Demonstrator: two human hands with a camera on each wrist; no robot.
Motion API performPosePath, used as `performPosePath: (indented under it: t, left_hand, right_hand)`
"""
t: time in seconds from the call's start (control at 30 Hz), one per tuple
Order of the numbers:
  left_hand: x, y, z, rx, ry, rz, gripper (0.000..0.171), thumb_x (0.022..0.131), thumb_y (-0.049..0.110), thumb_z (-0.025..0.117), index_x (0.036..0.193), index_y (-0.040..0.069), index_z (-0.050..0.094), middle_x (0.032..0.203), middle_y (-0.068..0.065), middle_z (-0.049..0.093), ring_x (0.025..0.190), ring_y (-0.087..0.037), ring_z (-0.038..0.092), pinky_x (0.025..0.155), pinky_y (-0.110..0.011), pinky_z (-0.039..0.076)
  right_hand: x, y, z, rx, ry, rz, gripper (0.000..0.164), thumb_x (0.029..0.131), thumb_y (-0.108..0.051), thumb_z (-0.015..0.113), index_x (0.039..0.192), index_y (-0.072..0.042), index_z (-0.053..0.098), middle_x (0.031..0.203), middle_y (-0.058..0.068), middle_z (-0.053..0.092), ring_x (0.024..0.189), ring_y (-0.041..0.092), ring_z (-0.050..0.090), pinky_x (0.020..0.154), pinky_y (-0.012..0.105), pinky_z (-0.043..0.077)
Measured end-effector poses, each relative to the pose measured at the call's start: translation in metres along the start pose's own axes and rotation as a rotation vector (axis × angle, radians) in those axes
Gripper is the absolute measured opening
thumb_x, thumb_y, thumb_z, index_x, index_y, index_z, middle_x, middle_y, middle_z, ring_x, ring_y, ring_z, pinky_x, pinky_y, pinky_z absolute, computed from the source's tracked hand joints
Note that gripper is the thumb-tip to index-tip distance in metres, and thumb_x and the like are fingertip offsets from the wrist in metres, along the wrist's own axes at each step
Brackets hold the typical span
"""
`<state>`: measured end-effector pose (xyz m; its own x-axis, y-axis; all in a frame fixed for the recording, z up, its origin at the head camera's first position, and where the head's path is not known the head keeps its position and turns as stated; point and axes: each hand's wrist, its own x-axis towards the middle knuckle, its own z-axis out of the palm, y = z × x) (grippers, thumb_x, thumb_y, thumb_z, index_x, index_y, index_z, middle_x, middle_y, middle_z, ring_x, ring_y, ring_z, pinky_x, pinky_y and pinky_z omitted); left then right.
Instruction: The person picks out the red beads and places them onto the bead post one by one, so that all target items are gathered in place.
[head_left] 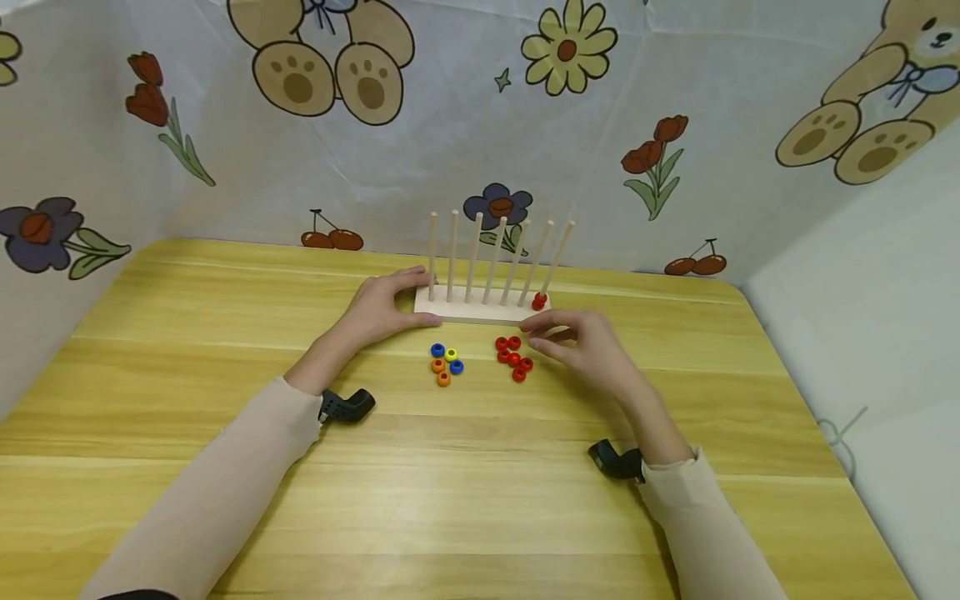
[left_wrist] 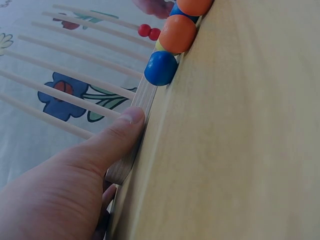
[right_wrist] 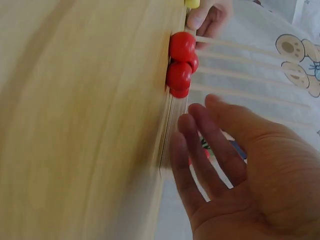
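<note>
A pale wooden rack (head_left: 480,312) with seven upright pegs is placed near the far edge of a wood-grained table (head_left: 442,500), and its left end is gripped by the left hand (head_left: 371,311), with the thumb laid along the front of the base and the fingers set behind it. Two red beads (head_left: 539,301) are stacked at the foot of the rightmost peg; the other six pegs are left bare. Nothing can be seen held in the right hand (head_left: 588,342), whose fingers are loosely extended, slightly bent and spread apart, just in front of the right end of the rack. Just beside its fingertips, on the table, six loose red beads (head_left: 513,359) are clustered. Farther left, nearer the left hand, a second group is gathered, made up of two blue beads (head_left: 457,367), two orange beads (head_left: 444,379) and one yellow bead (head_left: 451,355). Both forearms are covered by light beige sleeves (head_left: 225,475), and a small black camera (head_left: 348,406) is worn on each wrist. Behind the table a white cloth (head_left: 450,158) is hung, printed with bears, flowers and cherries.
</note>
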<state>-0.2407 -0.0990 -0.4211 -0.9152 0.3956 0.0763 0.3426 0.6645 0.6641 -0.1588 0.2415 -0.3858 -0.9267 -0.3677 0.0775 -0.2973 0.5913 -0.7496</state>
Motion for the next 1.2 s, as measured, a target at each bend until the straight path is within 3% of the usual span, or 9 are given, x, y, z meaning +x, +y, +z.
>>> performPosePath:
  t: [0.2, 0.43, 0.63, 0.87, 1.2]
  left_hand:
    - [0.000, 0.001, 0.000, 0.000, 0.002, -0.004, 0.081, 0.083, 0.049, 0.089, 0.152, 0.019, 0.059, 0.167, -0.003, 0.044, 0.157, -0.034, 0.036, 0.130, -0.056, 0.025]
    - [0.000, -0.003, 0.002, -0.003, 0.001, -0.002, 0.084, 0.082, 0.050, 0.089, 0.153, 0.018, 0.057, 0.167, -0.005, 0.044, 0.156, -0.036, 0.036, 0.129, -0.058, 0.026]
    - [0.000, -0.002, 0.001, 0.000, 0.007, 0.003, 0.085, 0.082, 0.051, 0.089, 0.153, 0.019, 0.058, 0.166, -0.004, 0.045, 0.156, -0.036, 0.037, 0.129, -0.057, 0.027]
    - [0.000, 0.001, 0.000, 0.003, 0.004, 0.005, 0.084, 0.082, 0.051, 0.089, 0.153, 0.019, 0.058, 0.166, -0.004, 0.045, 0.156, -0.036, 0.037, 0.129, -0.057, 0.026]
    - [0.000, -0.002, 0.002, 0.004, 0.013, 0.013, 0.083, 0.082, 0.051, 0.089, 0.152, 0.020, 0.059, 0.166, -0.005, 0.046, 0.155, -0.036, 0.038, 0.129, -0.057, 0.028]
  right_hand:
    - [0.003, -0.001, 0.008, -0.040, -0.052, -0.030, 0.027, 0.098, -0.011, 0.076, 0.124, -0.018, 0.079, 0.121, -0.003, 0.078, 0.115, 0.017, 0.071, 0.102, 0.040, 0.060]
    - [0.002, -0.002, 0.014, -0.055, -0.022, -0.051, 0.019, 0.096, -0.007, 0.077, 0.113, -0.015, 0.082, 0.113, -0.001, 0.080, 0.106, 0.018, 0.072, 0.098, 0.043, 0.061]
    - [0.001, -0.001, 0.015, -0.068, 0.001, -0.035, 0.020, 0.094, -0.008, 0.080, 0.113, -0.014, 0.082, 0.109, 0.001, 0.079, 0.099, 0.018, 0.074, 0.093, 0.043, 0.062]
    - [0.001, -0.002, 0.011, -0.063, 0.100, 0.024, 0.018, 0.093, -0.010, 0.081, 0.112, -0.011, 0.081, 0.107, 0.003, 0.078, 0.096, 0.020, 0.074, 0.092, 0.042, 0.064]
    - [0.001, -0.005, 0.003, 0.016, 0.228, -0.012, 0.018, 0.095, -0.006, 0.079, 0.112, -0.006, 0.079, 0.109, 0.009, 0.079, 0.099, 0.024, 0.074, 0.091, 0.044, 0.064]
